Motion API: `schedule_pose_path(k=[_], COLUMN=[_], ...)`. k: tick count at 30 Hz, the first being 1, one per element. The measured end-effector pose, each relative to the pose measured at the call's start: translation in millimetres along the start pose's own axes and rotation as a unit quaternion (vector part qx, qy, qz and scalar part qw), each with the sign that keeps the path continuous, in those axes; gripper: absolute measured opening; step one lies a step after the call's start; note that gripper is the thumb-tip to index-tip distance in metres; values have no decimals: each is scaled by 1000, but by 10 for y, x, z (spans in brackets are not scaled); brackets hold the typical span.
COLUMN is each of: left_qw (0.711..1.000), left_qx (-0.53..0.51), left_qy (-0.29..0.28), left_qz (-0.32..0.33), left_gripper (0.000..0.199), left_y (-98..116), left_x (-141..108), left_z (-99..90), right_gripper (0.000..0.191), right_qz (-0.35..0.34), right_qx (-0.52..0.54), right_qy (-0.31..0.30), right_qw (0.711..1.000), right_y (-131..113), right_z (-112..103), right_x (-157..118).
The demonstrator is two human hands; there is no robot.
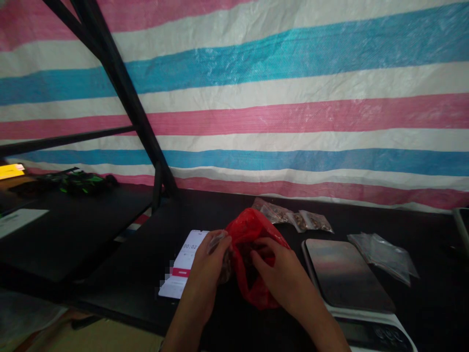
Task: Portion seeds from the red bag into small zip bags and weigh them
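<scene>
A crumpled red plastic bag (252, 222) stands with its mouth open on the black table. My right hand (273, 261) reaches into that mouth with its fingers curled; whatever they grip is hidden in the dark inside. Just left of the red bag, my left hand (210, 261) pinches a small clear plastic bag (224, 266), whose contents I cannot make out. Behind the red bag lie several filled clear packets (317, 221) of small brownish pieces. A digital scale (344, 274) with a metal plate sits to the right of my right hand.
Flat clear bags (383, 254) lie behind the scale on its right. A phone (179, 272) showing a timer is partly covered by my left hand. Black metal posts (128, 93) rise at the left, near a green and black object (86, 182). A striped sheet (293, 112) hangs behind.
</scene>
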State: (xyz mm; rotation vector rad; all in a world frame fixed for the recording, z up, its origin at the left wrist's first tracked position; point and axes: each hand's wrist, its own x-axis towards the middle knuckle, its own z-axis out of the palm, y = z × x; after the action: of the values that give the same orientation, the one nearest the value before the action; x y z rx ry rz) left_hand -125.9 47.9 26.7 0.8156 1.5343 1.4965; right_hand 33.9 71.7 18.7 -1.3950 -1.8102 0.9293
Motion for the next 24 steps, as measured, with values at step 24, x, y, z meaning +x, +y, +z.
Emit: schedule_pose_path(k=[24], left_qw=[989], left_qx=[-111], left_qy=[-51], left_qz=[84], left_gripper=[42], left_y=[86], left_x=[-123], left_z=[203], right_gripper=[26], right_qz=[10], right_qx=[74], right_qy=[125], right_qw=[989], right_y=[-97], right_z=[-158], right_x=[-26])
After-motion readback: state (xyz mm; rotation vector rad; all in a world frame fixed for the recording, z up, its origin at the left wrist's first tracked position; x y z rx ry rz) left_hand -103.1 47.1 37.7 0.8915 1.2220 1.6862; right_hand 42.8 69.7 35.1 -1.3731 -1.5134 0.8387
